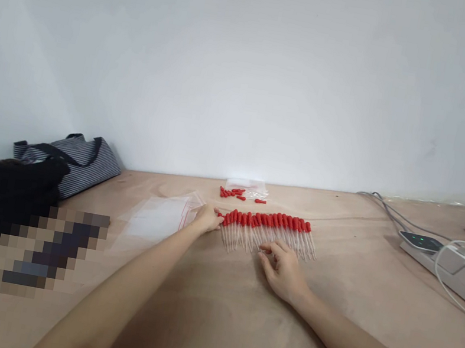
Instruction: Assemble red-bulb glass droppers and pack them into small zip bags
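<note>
A slanting row of red-tipped sticks (269, 222) lies on the wooden table, red ends toward the wall and pale, thin shafts toward me. At the row's left end, my left hand (206, 219) closes its fingertips around a red tip, partly hidden by the fingers. My right hand (283, 270) is at the pale lower ends of the shafts, fingers curled and thumb close to the index finger. Whatever lies between those fingertips is too small to make out. Several loose red pieces (233, 192) lie behind the row.
Flat clear plastic bags (157, 215) lie left of my left hand; another clear bag (246, 186) is by the wall. A black bag (7, 197) and a striped bag (90, 167) stand at the left. A power strip (453, 270) with cables sits at the right.
</note>
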A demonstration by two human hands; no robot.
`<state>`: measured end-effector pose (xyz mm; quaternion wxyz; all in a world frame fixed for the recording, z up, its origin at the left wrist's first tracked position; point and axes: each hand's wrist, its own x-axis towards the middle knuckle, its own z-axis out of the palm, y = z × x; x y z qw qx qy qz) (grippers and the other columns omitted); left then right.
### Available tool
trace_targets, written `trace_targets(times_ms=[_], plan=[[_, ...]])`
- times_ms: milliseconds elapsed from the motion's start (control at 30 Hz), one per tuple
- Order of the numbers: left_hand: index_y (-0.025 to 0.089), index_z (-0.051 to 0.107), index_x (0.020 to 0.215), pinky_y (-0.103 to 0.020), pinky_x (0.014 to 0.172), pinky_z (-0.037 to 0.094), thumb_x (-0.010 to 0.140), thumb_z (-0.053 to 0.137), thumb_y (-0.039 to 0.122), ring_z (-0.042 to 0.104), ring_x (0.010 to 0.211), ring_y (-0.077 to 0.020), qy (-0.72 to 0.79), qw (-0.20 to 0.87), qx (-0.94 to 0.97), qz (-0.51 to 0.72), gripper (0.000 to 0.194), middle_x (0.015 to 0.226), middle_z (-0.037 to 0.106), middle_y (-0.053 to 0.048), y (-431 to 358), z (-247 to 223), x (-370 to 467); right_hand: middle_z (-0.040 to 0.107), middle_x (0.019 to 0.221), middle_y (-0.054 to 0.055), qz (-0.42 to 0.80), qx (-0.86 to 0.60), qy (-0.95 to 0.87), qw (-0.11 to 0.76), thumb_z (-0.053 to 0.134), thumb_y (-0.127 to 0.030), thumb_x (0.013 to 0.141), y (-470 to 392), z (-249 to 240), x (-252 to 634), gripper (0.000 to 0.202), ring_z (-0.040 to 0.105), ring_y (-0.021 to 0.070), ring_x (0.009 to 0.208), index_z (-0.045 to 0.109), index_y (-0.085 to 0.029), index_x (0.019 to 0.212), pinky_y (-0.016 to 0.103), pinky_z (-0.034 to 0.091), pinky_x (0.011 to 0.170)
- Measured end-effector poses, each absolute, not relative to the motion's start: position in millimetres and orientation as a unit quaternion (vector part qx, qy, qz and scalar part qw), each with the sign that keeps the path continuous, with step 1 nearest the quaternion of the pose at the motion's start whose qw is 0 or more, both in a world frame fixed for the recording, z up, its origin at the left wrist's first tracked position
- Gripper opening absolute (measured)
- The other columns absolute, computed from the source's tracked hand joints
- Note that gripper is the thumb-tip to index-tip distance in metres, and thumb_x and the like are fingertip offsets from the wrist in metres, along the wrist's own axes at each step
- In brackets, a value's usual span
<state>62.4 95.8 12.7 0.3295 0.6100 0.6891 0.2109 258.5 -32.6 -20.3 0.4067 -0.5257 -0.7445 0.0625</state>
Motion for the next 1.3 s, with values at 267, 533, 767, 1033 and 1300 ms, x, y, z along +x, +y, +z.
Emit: trace_targets(times_ms=[267,533,767,1033,1300], plan=[[0.013,0.057,0.100,-0.031,0.082,0.046,0.083,0.051,0.015,0.057,0.090,-0.0170,0.597,0.231,0.716,0.277,0.018,0.099,0.059,-0.009,71.6,13.5,46.8,0.058,0.073,0.003,0.062,-0.484,-0.783,0.385,0.047,-0.019,0.079,-33.0,-20.2,259.8,0.013,0.053,0.0149,0.070,0.060,-0.018,0.078,0.029,0.040,0.064],[0.017,0.062,0.084,-0.037,0.083,0.042,0.075,0.053,0.023,0.054,0.091,-0.0230,0.472,0.041,0.825,0.308,0.015,0.090,0.061,-0.008,-9.0,11.8,-1.1,0.061,0.093,0.005,0.095,-0.352,-0.878,0.308,0.052,-0.029,0.079,-49.8,-2.8,255.0,0.021,0.054,0.0166,0.085,0.060,-0.020,0.096,0.034,0.040,0.076],[0.015,0.060,0.099,-0.034,0.084,0.043,0.074,0.052,0.040,0.055,0.101,-0.0264,0.599,-0.015,0.782,0.171,0.036,0.108,0.060,-0.011,-2.9,16.4,-60.7,0.058,0.108,0.006,0.110,-0.352,-0.890,0.267,0.053,-0.032,0.078,-51.3,-2.9,254.7,0.030,0.052,0.0184,0.097,0.058,-0.021,0.105,0.037,0.038,0.084],[0.018,0.063,0.095,-0.031,0.076,0.044,0.086,0.038,0.020,0.061,0.092,-0.0236,0.639,-0.089,0.764,-0.015,0.027,0.099,0.066,-0.007,-7.8,27.1,-56.6,0.057,0.107,0.007,0.122,-0.368,-0.883,0.264,0.052,-0.037,0.078,-49.6,-7.1,254.8,0.032,0.053,0.0195,0.095,0.059,-0.022,0.105,0.037,0.040,0.083],[0.015,0.061,0.082,-0.030,0.065,0.046,0.078,0.037,0.002,0.060,0.076,-0.0215,0.511,-0.206,0.832,0.064,0.027,0.078,0.064,-0.008,-24.2,20.9,-47.5,0.057,0.104,0.007,0.108,-0.365,-0.884,0.272,0.051,-0.034,0.079,-49.8,-6.5,254.4,0.027,0.052,0.0181,0.091,0.060,-0.021,0.101,0.035,0.041,0.081]])
